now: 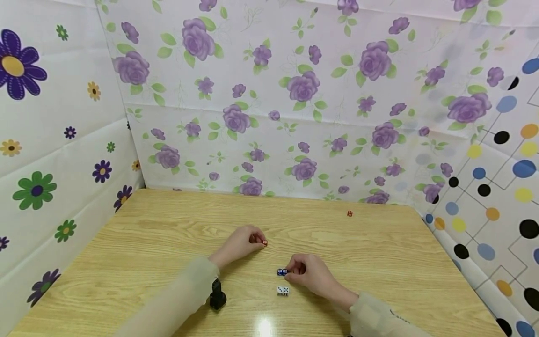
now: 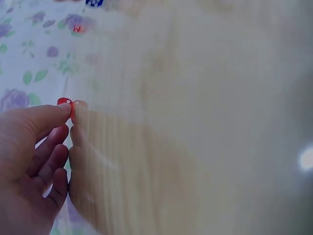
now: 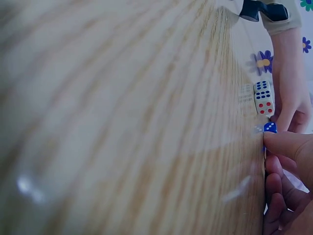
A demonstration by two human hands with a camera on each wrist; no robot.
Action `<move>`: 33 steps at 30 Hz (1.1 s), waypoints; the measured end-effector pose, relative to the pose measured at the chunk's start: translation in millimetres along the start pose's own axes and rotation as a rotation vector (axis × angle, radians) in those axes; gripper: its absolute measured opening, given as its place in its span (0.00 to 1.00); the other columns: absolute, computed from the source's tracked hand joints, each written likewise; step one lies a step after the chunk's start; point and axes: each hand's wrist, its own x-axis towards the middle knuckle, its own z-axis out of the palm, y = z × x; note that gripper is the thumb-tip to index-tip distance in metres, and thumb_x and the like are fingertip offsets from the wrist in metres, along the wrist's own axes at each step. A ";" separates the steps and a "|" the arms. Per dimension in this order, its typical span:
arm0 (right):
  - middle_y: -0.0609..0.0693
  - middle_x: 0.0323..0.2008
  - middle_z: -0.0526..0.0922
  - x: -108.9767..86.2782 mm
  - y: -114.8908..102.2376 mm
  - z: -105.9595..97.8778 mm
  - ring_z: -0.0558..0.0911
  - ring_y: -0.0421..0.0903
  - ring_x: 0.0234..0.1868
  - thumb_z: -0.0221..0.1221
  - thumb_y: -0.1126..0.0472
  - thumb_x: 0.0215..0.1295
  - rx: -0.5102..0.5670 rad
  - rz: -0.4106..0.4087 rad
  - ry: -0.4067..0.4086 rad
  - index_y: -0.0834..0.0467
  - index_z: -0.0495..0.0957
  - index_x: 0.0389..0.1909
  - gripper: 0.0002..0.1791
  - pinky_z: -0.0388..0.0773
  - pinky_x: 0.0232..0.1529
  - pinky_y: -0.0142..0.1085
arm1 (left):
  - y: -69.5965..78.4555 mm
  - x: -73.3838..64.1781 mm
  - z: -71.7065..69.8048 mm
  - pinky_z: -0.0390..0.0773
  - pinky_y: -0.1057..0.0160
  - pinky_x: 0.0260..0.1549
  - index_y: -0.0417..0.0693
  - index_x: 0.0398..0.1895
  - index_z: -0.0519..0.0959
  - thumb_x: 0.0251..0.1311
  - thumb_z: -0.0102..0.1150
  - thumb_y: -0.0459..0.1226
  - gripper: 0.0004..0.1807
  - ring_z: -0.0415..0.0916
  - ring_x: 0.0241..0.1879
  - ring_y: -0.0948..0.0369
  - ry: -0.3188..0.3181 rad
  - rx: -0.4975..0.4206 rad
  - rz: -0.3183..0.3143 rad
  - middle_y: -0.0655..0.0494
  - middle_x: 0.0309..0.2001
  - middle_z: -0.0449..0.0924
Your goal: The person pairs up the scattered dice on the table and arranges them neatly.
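Observation:
In the head view my left hand (image 1: 243, 241) pinches a red die (image 1: 265, 243) between thumb and fingertips, low over the table; the left wrist view shows this red die (image 2: 64, 101) at the thumb tip. To the right and nearer, my right hand (image 1: 313, 275) pinches the right-hand one of two blue dice (image 1: 280, 272) that stand side by side. In the right wrist view the thumb covers much of the blue die (image 3: 270, 128). Two white dice (image 1: 283, 291) sit together just in front of the blue pair.
Another red die (image 1: 350, 213) lies near the table's far right edge. A black device (image 1: 217, 296) is at my left wrist. The wooden table (image 1: 181, 220) meets a flowered cloth (image 1: 273, 117) at the back, with patterned cloths at both sides.

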 end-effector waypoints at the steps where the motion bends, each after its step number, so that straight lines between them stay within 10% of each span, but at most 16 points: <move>1: 0.42 0.24 0.79 0.1 0.2 0.0 0.71 0.32 0.23 0.69 0.58 0.60 -0.001 -0.002 0.001 0.52 0.83 0.32 0.03 0.69 0.25 0.26 | 1.6 0.2 1.9 0.74 0.69 0.33 0.48 0.35 0.84 0.59 0.67 0.35 0.02 0.73 0.30 0.68 -0.005 -0.004 0.007 0.59 0.31 0.81; 33: 0.41 0.24 0.79 -0.1 -0.2 0.4 0.71 0.31 0.23 0.69 0.58 0.59 -0.003 0.002 0.008 0.49 0.83 0.31 0.04 0.70 0.25 0.26 | 32.3 -1.1 21.9 0.74 0.70 0.34 0.51 0.34 0.83 0.60 0.67 0.34 0.03 0.74 0.33 0.67 -0.066 0.034 0.064 0.59 0.34 0.80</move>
